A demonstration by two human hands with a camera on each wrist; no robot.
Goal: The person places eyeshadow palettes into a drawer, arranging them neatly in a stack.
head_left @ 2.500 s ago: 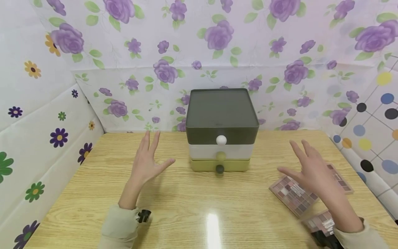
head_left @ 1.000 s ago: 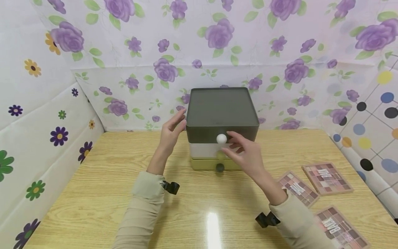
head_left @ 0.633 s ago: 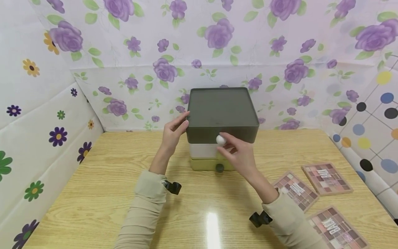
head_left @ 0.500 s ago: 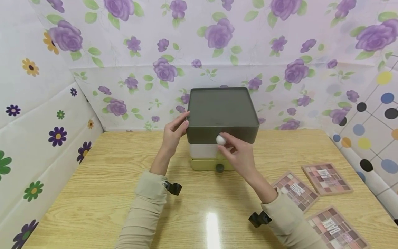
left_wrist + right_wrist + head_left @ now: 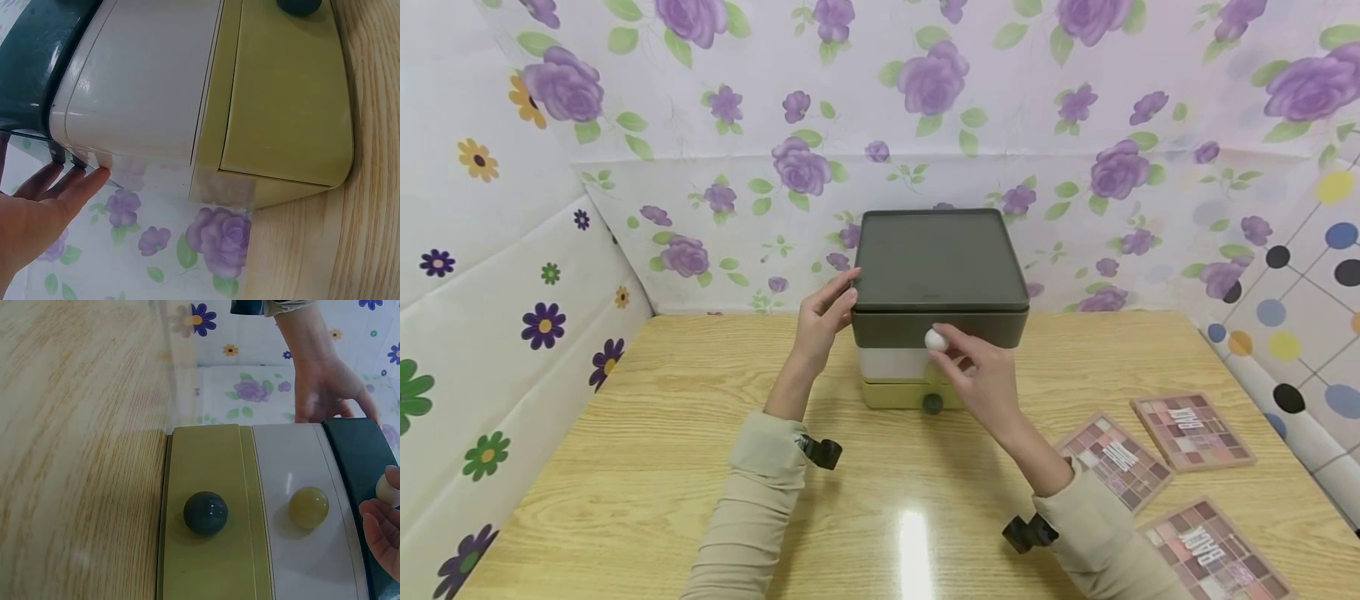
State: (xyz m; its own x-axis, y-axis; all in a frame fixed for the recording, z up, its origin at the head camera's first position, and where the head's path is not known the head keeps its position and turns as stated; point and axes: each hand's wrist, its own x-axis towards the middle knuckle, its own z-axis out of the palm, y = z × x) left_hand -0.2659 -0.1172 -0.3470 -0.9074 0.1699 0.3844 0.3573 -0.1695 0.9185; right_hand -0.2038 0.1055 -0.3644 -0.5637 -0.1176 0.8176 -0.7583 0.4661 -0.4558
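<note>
A small drawer box [image 5: 940, 258] stands at the back of the table, with a dark green top drawer [image 5: 887, 330], a white middle drawer [image 5: 144, 75] and an olive bottom drawer [image 5: 287, 100]. My right hand [image 5: 985, 379] pinches the round white knob [image 5: 936, 339] of the top drawer between thumb and fingers. A thin dark gap shows between the lid and that drawer's front. With extended fingers my left hand [image 5: 820, 325] touches the box's left side. In the right wrist view, the yellow knob [image 5: 309, 507] and dark knob [image 5: 205, 514] of the lower drawers show.
Several eyeshadow palettes lie at the right of the wooden table: one at the back [image 5: 1193, 431], one beside my right forearm [image 5: 1116, 462] and one nearer the front [image 5: 1217, 550]. Flower-printed cloth [image 5: 722, 233] hangs close behind the box.
Both hands have come inward to the box. The left now touches its side, and the right has taken hold of the white knob. The top drawer has slid slightly forward.
</note>
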